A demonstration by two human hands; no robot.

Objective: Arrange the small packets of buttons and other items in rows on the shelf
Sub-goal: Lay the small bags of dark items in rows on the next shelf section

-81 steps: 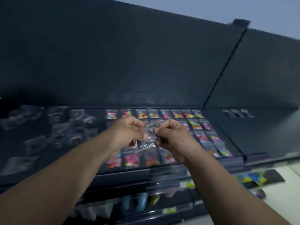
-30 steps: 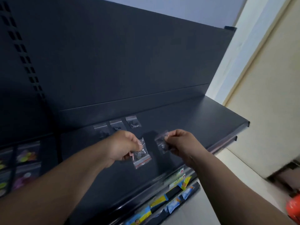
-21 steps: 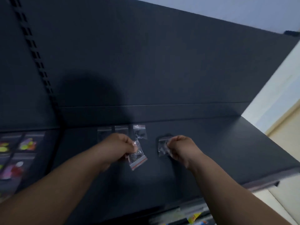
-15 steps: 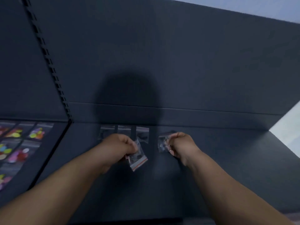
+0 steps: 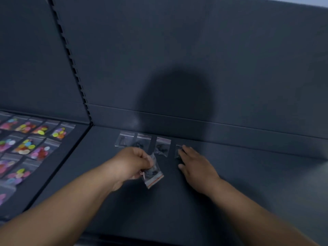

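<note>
Dark grey metal filled the view: a shelf (image 5: 248, 183) and its back panel (image 5: 195, 50), with a rounded shadow (image 5: 177, 96) on it. At the foot of that panel lay the row of clear packets (image 5: 142, 142), three side by side, and I place everything by this row.

The fingers (image 5: 187, 151) of the right hand (image 5: 197, 166) were straight and close together, and their tips pressed flat on a fourth packet (image 5: 177, 148) just to the right of the row, in line with it. I judge they pressed so to keep the light plastic from sliding while it was squared with its neighbours. Most of this packet was hidden under the fingers.

The fingers (image 5: 142, 158) of the left hand (image 5: 131, 164) were curled and pinched a small bunch of packets (image 5: 153, 173) with red-striped tops, just in front of the row. It was probably the stock for the next places, kept near enough for the right hand to take one. I cannot tell if it touched the shelf.

To the right of the row the dark surface ran on to the border of the view, so the row could grow that way without obstacle. In front of the row there was room for further rows.

Well to the left of the row, past the slotted upright (image 5: 71, 59), the neighbouring shelf (image 5: 74, 157) carried colourful packets (image 5: 26, 139) already in rows. The front edge of the shelf did not show clearly.
</note>
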